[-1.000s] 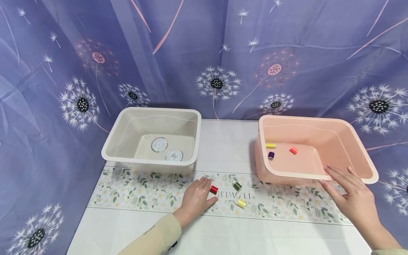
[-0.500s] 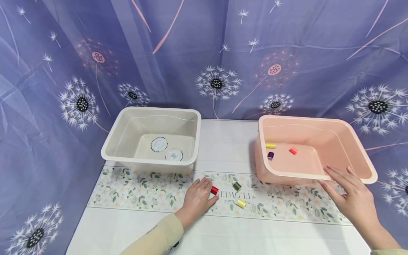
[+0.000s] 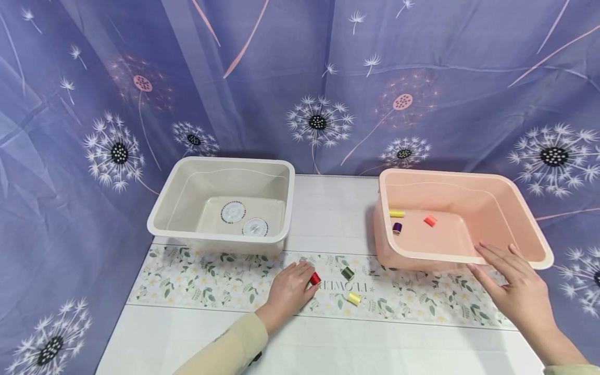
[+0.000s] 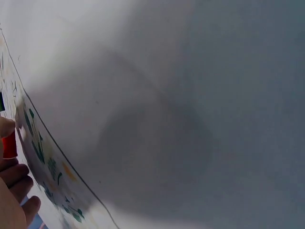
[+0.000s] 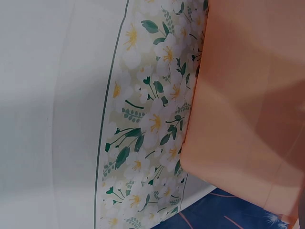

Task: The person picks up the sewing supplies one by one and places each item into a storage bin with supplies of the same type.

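Observation:
My left hand (image 3: 291,287) pinches a red spool of thread (image 3: 315,279) on the floral strip of the tablecloth. In the left wrist view, the red spool (image 4: 9,145) shows between the thumb and the fingers. A dark green spool (image 3: 348,273) and a yellow spool (image 3: 353,298) lie just to its right. With its fingers extended, my right hand (image 3: 517,289) rests on the front rim of the pink bin (image 3: 436,256). Inside that bin are a purple spool (image 3: 397,228), a coral spool (image 3: 430,221) and a longer yellow spool (image 3: 396,213).
A beige bin (image 3: 220,237) stands at the left, with two round pin wheels (image 3: 233,212) on its floor. Behind both bins hangs a blue-purple dandelion curtain (image 3: 262,104). White tablecloth (image 3: 337,203) shows between the bins.
The left thumb has closed in toward the fingers on the red spool, which has turned slightly. The right hand stays at the pink bin's rim.

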`<control>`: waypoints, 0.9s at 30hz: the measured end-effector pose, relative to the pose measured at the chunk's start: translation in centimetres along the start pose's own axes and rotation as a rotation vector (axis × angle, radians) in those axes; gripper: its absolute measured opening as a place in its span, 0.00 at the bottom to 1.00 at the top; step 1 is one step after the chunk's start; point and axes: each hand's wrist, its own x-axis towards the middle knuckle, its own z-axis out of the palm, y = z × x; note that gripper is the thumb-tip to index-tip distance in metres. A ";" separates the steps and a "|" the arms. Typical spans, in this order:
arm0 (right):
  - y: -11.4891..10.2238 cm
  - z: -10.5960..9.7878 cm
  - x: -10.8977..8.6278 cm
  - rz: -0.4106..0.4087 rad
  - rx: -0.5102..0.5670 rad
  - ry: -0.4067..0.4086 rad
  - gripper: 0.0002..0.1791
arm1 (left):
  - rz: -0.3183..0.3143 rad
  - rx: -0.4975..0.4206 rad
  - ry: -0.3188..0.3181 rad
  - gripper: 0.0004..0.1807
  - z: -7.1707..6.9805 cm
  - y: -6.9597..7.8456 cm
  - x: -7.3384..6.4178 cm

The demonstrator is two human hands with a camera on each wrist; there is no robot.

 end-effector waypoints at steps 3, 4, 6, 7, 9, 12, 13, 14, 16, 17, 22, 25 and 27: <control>-0.1 0.0 0.0 -0.001 -0.004 0.001 0.43 | 0.026 -0.036 0.023 0.23 -0.3 -0.2 0.1; -0.1 0.0 0.0 -0.001 -0.004 0.002 0.43 | 0.035 -0.044 0.030 0.23 -0.4 -0.2 0.1; 0.0 0.0 0.0 -0.001 -0.005 0.000 0.43 | 0.055 -0.055 0.041 0.24 -0.6 -0.3 0.3; 0.0 0.0 0.0 -0.001 -0.003 -0.001 0.43 | 0.064 -0.051 0.043 0.24 -0.7 -0.4 0.3; 0.0 0.0 0.0 -0.001 -0.001 -0.004 0.43 | 0.083 -0.044 0.046 0.24 -0.9 -0.5 0.5; 0.1 0.0 0.0 -0.001 -0.002 -0.004 0.44 | 0.116 -0.043 0.049 0.25 -1.3 -0.6 0.8; 0.1 0.0 0.0 0.000 -0.002 -0.005 0.44 | 0.126 -0.046 0.049 0.25 -1.5 -0.5 0.9; 0.1 0.0 -0.1 0.002 -0.003 -0.005 0.44 | 0.137 -0.054 0.050 0.25 -1.7 -0.5 1.1; 0.1 0.0 -0.1 0.005 -0.002 -0.004 0.44 | 0.156 -0.068 0.049 0.25 -2.1 -0.5 1.4; 0.2 0.0 -0.1 0.007 -0.001 -0.004 0.44 | 0.165 -0.079 0.048 0.25 -2.3 -0.4 1.5; 0.2 -0.1 -0.2 0.009 -0.001 -0.014 0.44 | 0.217 -0.073 0.065 0.25 -3.1 -0.2 2.2; 0.2 -0.1 -0.2 0.003 0.001 -0.018 0.44 | 0.250 -0.067 0.080 0.24 -3.7 0.0 2.7; 0.1 -0.1 -0.1 0.000 0.000 -0.021 0.44 | 0.269 -0.062 0.082 0.24 -4.0 0.2 3.0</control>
